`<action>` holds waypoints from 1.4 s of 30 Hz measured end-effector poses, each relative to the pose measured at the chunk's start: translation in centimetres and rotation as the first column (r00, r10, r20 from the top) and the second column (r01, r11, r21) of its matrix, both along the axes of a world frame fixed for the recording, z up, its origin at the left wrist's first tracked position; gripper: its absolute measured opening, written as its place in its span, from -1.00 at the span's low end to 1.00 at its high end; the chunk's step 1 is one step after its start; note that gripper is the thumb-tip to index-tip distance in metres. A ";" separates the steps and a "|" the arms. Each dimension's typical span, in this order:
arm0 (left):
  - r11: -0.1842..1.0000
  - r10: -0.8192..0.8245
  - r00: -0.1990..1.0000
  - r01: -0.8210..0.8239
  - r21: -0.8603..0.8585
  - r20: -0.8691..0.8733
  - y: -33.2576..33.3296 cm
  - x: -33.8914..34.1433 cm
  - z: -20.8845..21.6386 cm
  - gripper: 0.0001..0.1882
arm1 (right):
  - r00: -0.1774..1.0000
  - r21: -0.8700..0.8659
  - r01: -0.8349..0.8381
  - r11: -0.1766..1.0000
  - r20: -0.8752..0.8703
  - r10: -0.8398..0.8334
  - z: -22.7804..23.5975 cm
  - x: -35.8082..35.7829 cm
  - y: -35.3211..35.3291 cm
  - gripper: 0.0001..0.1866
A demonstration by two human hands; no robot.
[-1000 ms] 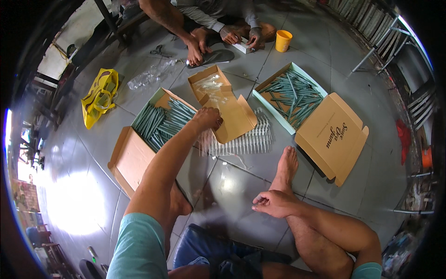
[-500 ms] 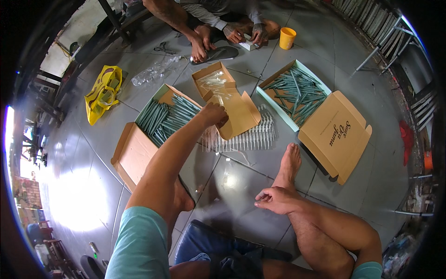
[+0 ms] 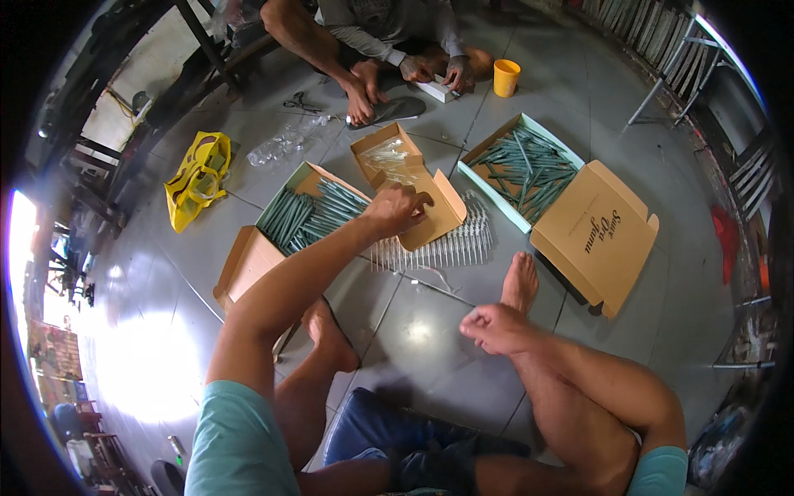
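Note:
My left hand (image 3: 401,209) hovers over the lid flap of a small brown cardboard box (image 3: 447,200). Its fingers are bent and look slightly apart, with nothing visible in them. Thin clear pieces (image 3: 387,157) lie in that box's far part. Beside and partly under the flap, a row of slim clear tubes (image 3: 447,248) spreads over the floor. Close to my right knee, my right hand (image 3: 495,328) is closed, thumb against curled fingers; whatever it may hold is hidden. Dark green sticks (image 3: 302,217) fill an open box left of my left hand.
A second open box of green sticks (image 3: 529,169) stands at the right, its printed lid (image 3: 597,236) folded out. A yellow bag (image 3: 197,182), crumpled clear plastic (image 3: 285,142), scissors (image 3: 301,102) and an orange cup (image 3: 506,78) lie around. Opposite, another person's hands (image 3: 438,73) handle a small white box.
My left hand has lifted and shifted slightly right over the brown flap. My right hand has moved a little up and right, its fingers more curled. The view has shifted slightly.

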State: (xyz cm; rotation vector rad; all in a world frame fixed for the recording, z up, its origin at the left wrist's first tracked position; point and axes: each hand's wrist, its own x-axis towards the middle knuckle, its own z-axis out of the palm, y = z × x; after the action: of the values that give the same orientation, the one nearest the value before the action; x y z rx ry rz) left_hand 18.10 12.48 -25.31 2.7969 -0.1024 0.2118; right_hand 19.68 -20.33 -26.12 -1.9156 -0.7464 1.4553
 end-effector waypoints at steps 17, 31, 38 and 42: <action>0.474 0.332 0.928 -0.318 -0.821 -0.168 -12.9 -17.8 22.4 -0.69 | 0.963 0.723 0.087 0.685 0.115 -0.244 23.3 -3.4 6.5 -0.52; 0.627 0.488 0.867 -0.266 -0.732 0.103 -14.6 -20.2 24.5 -0.69 | 0.933 0.661 -0.117 0.741 0.329 -0.147 27.2 -5.7 6.5 -0.77; 0.615 0.449 0.890 -0.244 -0.750 0.079 -15.4 -20.4 24.9 -0.61 | 0.937 0.770 0.018 0.638 0.210 -0.280 27.3 -8.0 6.8 -0.73; 0.633 0.441 0.894 -0.251 -0.732 0.075 -15.6 -20.1 24.0 -0.64 | 0.952 0.812 0.184 0.554 -0.006 -0.307 26.1 -7.7 7.0 -0.74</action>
State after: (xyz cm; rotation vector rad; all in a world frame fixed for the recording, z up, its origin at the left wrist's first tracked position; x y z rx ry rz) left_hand -1.99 -3.12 -1.29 1.9628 0.3991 0.5660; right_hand 11.94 -13.34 -0.03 -1.3046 -0.9429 0.5992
